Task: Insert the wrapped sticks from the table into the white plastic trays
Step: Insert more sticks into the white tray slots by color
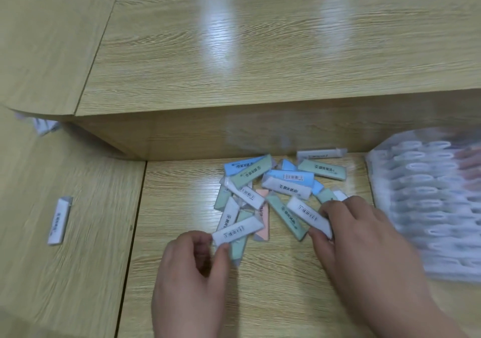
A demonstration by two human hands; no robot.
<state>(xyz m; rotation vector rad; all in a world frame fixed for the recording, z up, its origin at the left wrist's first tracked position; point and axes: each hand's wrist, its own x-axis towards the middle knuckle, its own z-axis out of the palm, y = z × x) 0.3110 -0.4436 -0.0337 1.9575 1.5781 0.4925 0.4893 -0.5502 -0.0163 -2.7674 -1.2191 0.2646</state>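
Left hand: thumb and forefinger pinch white stick, long axis 8-to-2 o'clock. Right hand: fingers curl round second white stick, axis 10-to-4. Both at 6 o'clock edge of pile on bench. White trays, blurred, at 3 o'clock; right hand nearer.

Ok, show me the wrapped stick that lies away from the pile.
The white stick, alone on the left table panel past the seam; the others cluster together in the pile at centre.

Bright overhead glare on table; motion blur right edge.
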